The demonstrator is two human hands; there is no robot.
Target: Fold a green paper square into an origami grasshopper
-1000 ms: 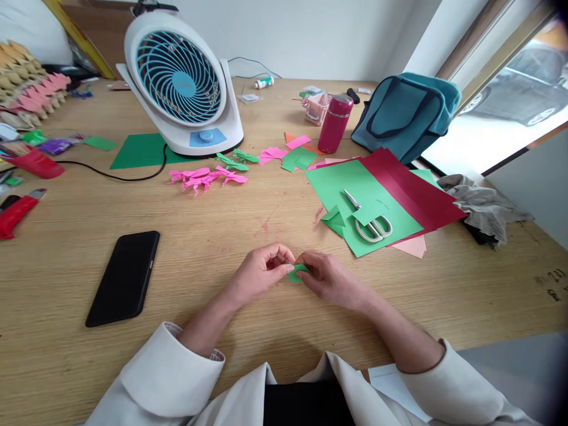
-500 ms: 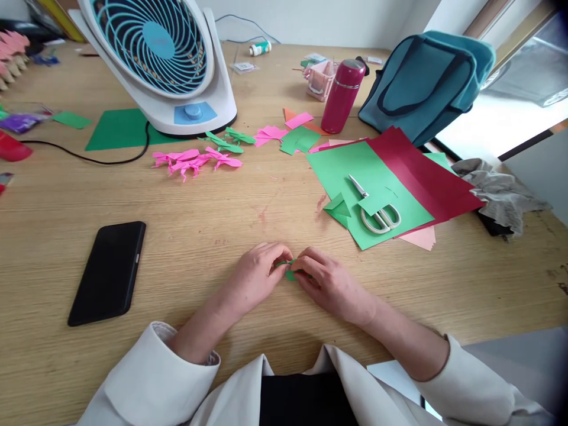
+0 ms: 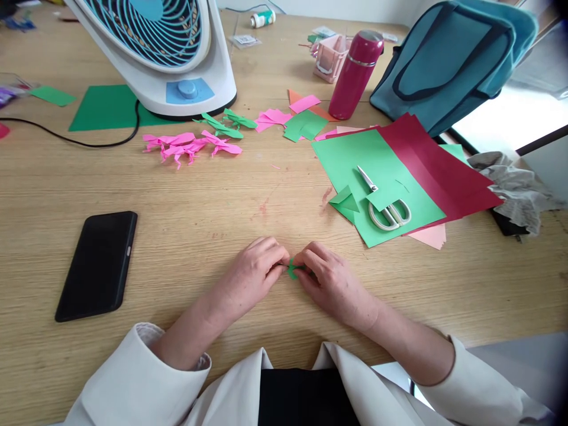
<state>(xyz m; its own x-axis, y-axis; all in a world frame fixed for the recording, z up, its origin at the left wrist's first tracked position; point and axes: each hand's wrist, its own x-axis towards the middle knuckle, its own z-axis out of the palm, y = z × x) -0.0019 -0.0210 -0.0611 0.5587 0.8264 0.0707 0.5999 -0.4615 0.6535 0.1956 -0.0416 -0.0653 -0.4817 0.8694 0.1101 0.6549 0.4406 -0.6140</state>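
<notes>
A small piece of green paper point(image 3: 291, 270) shows between my two hands, close above the table. My left hand point(image 3: 258, 267) pinches its left side between thumb and fingertips. On the other side, my right hand point(image 3: 329, 283) grips it with bent fingers. Most of the paper is hidden by the fingers, so its folds cannot be made out. Scissors point(image 3: 387, 208) lie on a light green sheet point(image 3: 345, 155) to the right, partly under a small green paper piece point(image 3: 385, 194). A folded green paper point(image 3: 345, 204) rests at that sheet's left edge.
Pink folded paper figures point(image 3: 190, 145) and green ones point(image 3: 226, 124) lie before a fan point(image 3: 195, 89). A phone point(image 3: 97, 266) is at left. Dark red sheets point(image 3: 437, 168), a magenta flask point(image 3: 355, 77) and a teal bag point(image 3: 452, 65) occupy the right. A cord point(image 3: 89, 144) crosses the left.
The view has tilted down slightly. My hands stay together, and the left fingertips have closed nearer the green paper; less of it shows on that side.
</notes>
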